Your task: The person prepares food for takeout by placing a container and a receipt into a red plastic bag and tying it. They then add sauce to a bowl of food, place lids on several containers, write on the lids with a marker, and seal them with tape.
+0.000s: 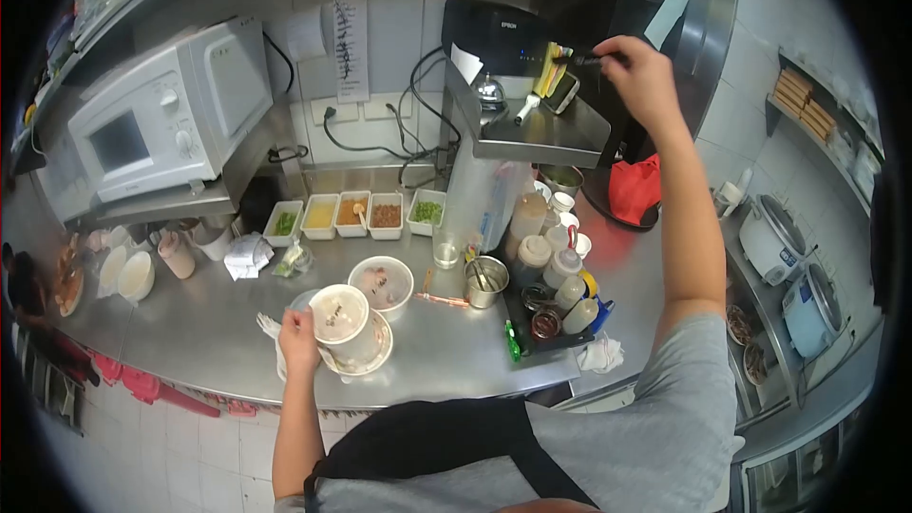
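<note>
My left hand (300,337) is closed on the edge of a round white tub (340,312) with dark handwriting on its lid. The tub is raised over another white tub (369,351), beside a third written-on tub (382,280). Up at the right, my right hand (638,76) pinches a slim black pen-like object (587,61) above the metal shelf. Its tip is close to a yellow-and-green striped bundle (551,71). A phone-like object (562,95), a white-and-black marker-like stick (526,110) and a silver bell (488,92) rest on that shelf.
Small trays (386,216) of chopped food line the back of the steel counter (218,323). Sauce bottles (534,252) crowd a black caddy at the right, next to a steel cup (485,282). A white microwave (171,114) stands upper left; rice cookers (771,239) are far right.
</note>
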### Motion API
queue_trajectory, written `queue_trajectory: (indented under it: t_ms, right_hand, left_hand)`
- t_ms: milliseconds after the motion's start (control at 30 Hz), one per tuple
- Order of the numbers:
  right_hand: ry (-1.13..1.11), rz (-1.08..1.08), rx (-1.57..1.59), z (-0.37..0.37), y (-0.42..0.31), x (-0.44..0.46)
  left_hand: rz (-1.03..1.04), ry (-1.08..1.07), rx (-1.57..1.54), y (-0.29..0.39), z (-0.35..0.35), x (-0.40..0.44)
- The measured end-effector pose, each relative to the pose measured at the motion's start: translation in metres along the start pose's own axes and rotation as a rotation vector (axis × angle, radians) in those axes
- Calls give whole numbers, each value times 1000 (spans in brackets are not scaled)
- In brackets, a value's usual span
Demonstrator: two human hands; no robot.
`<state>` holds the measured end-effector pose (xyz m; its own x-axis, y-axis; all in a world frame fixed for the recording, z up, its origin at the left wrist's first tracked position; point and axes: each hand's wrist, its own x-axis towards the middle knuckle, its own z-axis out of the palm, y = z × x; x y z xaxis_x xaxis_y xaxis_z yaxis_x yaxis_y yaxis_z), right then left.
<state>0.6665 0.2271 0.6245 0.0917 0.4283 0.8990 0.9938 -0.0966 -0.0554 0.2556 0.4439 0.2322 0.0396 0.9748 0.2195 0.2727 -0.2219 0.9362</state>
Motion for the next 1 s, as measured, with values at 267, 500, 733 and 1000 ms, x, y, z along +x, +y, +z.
queue_trajectory:
  t_ms: [267, 500, 733, 1000]
  right_hand:
    - [-289, -203, -327, 94, 70, -44]
    - [-480, -172, -455, 96, 68, -52]
    - [137, -394, 180, 80, 46, -91]
    - [-162, -345, 613, 28, -55, -218]
  left_hand:
    - [312, 282, 41, 58, 3, -52]
    - [535, -40, -38, 123, 28, -137]
    - [476, -761, -73, 135, 68, -206]
    - [381, -826, 63, 112, -22, -242]
